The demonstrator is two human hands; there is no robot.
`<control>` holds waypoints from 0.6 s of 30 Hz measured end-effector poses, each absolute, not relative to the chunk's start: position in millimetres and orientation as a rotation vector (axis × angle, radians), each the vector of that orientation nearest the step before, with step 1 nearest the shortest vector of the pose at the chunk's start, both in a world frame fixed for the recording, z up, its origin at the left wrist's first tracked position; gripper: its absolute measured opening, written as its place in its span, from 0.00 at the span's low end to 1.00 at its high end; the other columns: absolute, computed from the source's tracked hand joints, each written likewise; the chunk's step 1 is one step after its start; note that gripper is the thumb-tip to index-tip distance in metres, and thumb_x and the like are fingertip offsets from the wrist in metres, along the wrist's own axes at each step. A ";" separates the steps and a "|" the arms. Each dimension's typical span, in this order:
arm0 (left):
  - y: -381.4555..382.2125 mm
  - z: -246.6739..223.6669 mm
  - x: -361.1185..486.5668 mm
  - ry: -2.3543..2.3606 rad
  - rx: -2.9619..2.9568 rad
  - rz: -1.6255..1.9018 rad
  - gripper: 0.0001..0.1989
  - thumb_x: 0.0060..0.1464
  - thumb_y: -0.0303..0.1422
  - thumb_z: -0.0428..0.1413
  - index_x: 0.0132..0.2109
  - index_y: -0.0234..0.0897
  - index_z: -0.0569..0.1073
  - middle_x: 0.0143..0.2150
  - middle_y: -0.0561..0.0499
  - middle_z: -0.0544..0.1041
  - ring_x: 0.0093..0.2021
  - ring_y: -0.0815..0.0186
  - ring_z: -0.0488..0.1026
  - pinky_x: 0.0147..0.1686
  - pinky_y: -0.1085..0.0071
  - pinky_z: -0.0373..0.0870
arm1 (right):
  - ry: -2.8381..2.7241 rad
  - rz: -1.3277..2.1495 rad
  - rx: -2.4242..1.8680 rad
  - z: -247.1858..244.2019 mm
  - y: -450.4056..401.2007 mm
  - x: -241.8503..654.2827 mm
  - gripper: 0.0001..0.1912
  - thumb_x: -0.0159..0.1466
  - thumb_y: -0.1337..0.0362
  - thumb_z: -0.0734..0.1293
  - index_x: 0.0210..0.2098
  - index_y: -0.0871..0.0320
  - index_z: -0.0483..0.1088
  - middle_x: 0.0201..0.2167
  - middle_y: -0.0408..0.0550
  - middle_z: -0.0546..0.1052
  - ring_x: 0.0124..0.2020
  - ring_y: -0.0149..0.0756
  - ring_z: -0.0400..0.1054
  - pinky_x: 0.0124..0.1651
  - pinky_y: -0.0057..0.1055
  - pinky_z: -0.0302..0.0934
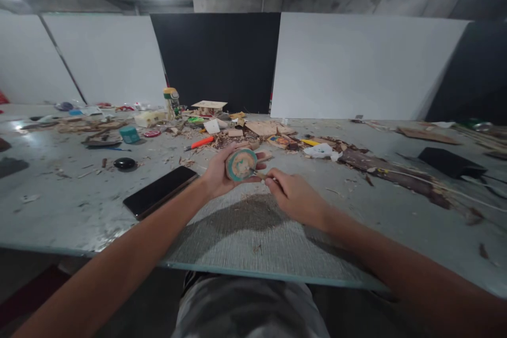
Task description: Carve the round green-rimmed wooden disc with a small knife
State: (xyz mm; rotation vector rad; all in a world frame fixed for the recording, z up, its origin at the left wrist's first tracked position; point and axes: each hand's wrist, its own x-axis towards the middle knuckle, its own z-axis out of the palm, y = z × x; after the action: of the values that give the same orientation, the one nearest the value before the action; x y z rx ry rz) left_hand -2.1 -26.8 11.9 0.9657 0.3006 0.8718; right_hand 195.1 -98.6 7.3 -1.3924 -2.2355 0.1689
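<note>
My left hand (219, 173) is closed round a round disc (242, 164) with a teal rim and a tan, wood-coloured middle, its face tilted towards me. Fingertips show past the disc's far right side. A slim, light-handled tool (260, 174) is pinched between the thumb and fingers of my right hand (293, 193). Its thin dark tip meets the disc near the right rim; whether it is a brush or a carving tool I cannot tell. Both hands are above the grey table (245, 243), over its front middle part.
Left of my hands lie a black phone (160, 191) and a black oval object (124, 163). Farther back are a teal jar (129, 134), an orange-handled tool (202, 142) and wood shavings (225, 140). A bark-covered branch (390, 171) and a black object (451, 162) lie to the right.
</note>
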 end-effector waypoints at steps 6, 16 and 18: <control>-30.0 10.1 -4.3 0.335 1.020 0.752 0.24 0.64 0.45 0.44 0.55 0.33 0.72 0.62 0.36 0.67 0.59 0.47 0.68 0.54 0.40 0.65 | -2.232 -0.031 -1.507 8.4 -97.5 195.3 0.13 0.71 0.61 0.53 0.40 0.58 0.66 0.28 0.49 0.75 0.25 0.36 0.64 0.27 0.32 0.41; -20.2 9.0 -11.0 0.260 1.002 0.706 0.19 0.60 0.36 0.46 0.52 0.33 0.73 0.53 0.37 0.75 0.48 0.49 0.75 0.42 0.49 0.75 | -2.215 0.076 -1.472 10.4 -94.7 197.6 0.13 0.71 0.59 0.52 0.38 0.57 0.64 0.29 0.50 0.75 0.27 0.36 0.64 0.28 0.31 0.43; -19.0 7.9 -9.0 0.275 1.001 0.757 0.18 0.60 0.36 0.46 0.49 0.30 0.74 0.49 0.36 0.77 0.46 0.50 0.77 0.39 0.53 0.77 | -2.209 0.109 -1.454 8.8 -94.2 197.4 0.13 0.71 0.59 0.52 0.36 0.56 0.63 0.28 0.49 0.73 0.26 0.35 0.63 0.28 0.31 0.43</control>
State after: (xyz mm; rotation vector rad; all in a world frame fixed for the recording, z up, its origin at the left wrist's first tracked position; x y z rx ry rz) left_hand -9.0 -19.0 7.9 1.0013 0.2755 0.7572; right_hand 197.4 -94.2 8.8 -1.4538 -2.2087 0.1095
